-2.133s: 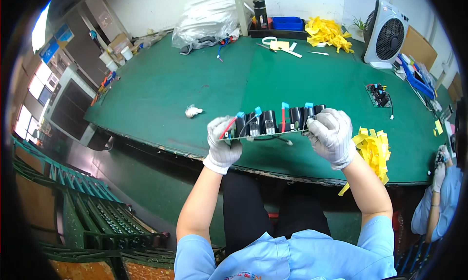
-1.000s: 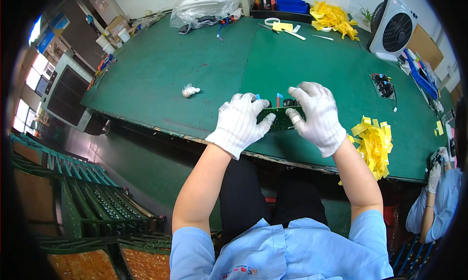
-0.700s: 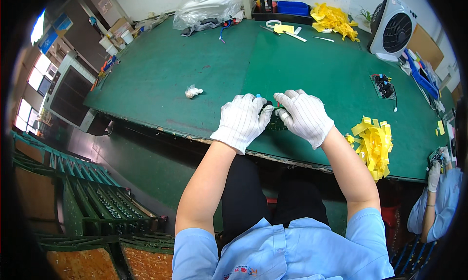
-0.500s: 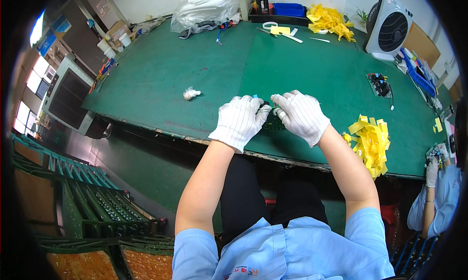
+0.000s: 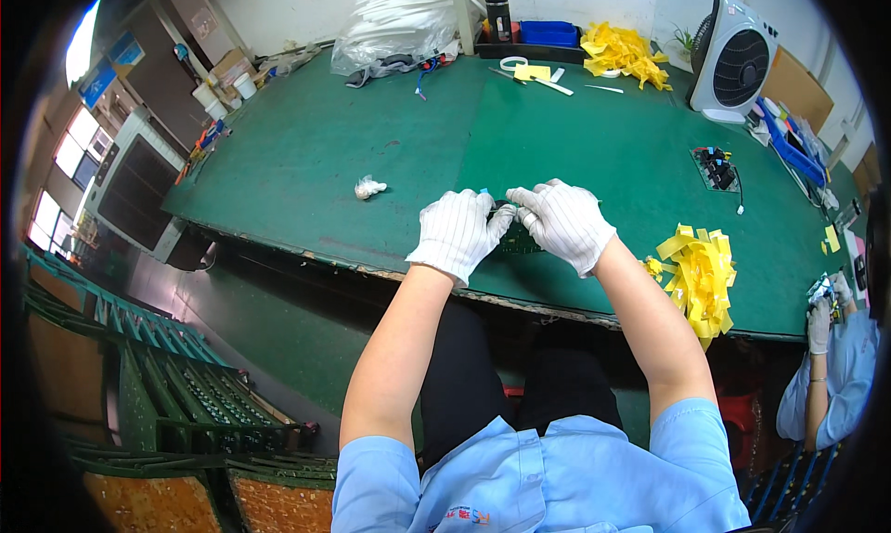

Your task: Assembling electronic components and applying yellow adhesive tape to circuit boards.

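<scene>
In a white striped glove, my left hand (image 5: 455, 231) is closed at the near side of the green table (image 5: 418, 124), its thumb and fingers round the edge of a small circuit board (image 5: 520, 242). The board is mostly hidden under both hands; a dark part and a bit of blue show by the left fingers. My right hand (image 5: 568, 225), gloved alike, meets it at the board with its fingertips pinched together. What the right fingers grip is too small and covered to make out.
Yellow tape strips (image 5: 698, 278) hang over the near edge on the right. Beyond them lie another circuit board (image 5: 716, 169) and a fan (image 5: 738, 59). A crumpled white lump (image 5: 368, 188) is on the left. A co-worker's gloved hand (image 5: 819, 324) works at far right.
My right hand has shifted slightly left, closer to my left hand, and its fingers now cover the red and green bits seen between the hands before. The view has tilted a little.
</scene>
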The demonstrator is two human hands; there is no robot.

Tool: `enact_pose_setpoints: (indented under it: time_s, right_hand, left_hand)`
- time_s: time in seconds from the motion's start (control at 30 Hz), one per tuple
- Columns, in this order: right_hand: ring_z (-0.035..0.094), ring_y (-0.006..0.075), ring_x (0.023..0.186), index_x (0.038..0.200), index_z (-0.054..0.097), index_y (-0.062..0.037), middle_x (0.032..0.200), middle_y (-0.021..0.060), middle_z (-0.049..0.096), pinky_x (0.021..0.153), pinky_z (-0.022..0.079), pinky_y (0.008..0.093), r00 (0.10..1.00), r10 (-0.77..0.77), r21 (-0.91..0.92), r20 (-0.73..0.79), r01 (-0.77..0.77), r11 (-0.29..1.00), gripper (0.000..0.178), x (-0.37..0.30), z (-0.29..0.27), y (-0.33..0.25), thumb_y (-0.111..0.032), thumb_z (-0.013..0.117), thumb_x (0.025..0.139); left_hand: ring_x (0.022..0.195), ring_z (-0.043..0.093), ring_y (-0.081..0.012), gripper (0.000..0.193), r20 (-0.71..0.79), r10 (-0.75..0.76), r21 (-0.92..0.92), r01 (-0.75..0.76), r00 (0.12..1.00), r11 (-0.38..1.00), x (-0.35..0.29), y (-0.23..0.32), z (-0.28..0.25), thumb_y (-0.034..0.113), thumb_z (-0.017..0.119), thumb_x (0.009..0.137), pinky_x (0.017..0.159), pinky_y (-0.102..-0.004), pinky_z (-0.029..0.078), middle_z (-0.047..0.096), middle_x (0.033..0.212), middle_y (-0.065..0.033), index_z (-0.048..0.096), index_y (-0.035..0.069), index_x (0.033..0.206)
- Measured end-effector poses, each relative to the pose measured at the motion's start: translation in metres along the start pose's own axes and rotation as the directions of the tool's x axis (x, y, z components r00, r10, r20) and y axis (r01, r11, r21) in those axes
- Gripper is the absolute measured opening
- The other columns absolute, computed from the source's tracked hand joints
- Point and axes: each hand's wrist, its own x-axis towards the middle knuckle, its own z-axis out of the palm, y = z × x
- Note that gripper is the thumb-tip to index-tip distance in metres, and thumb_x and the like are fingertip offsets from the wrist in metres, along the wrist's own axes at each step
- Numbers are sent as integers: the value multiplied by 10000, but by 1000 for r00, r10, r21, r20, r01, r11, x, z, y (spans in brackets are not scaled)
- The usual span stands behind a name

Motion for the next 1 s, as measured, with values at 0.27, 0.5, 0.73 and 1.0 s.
enact_pose_setpoints:
  time_s: [0.27,0.5,0.73,1.0]
  right_hand:
    - [669,341,876,1107,670,-133,890,116,707,725,537,503,998,46,16,53,-47,999,295,0,-7,-4,-346,528,960]
    - [665,353,863,1065,660,-134,891,121,705,725,536,508,997,60,-6,47,-60,998,291,-6,-1,-8,-365,514,966]
    - [653,336,898,1074,664,-178,920,106,701,760,518,509,996,83,-40,-16,-83,996,238,-19,1,-21,-295,495,954]
    - [660,320,892,1023,668,-193,893,96,695,785,519,506,991,105,-82,-78,-112,990,208,-24,8,-22,-301,508,948]
  left_hand:
    - [834,675,-333,380,0,-10,16,10,1000,1000,-2,6,-5,438,569,941,719,-468,549,693,860,-122,716,88,916]
    - [845,682,-344,385,46,-77,71,73,996,995,-9,14,-11,443,550,946,736,-475,548,688,863,-135,716,95,942]
    - [922,671,-350,383,25,-115,108,112,993,988,-22,21,-7,462,550,934,772,-550,521,689,968,-115,711,119,986]
    - [942,661,-341,398,12,-170,138,166,985,976,-26,29,-7,489,563,926,790,-533,518,677,974,-109,707,125,999]
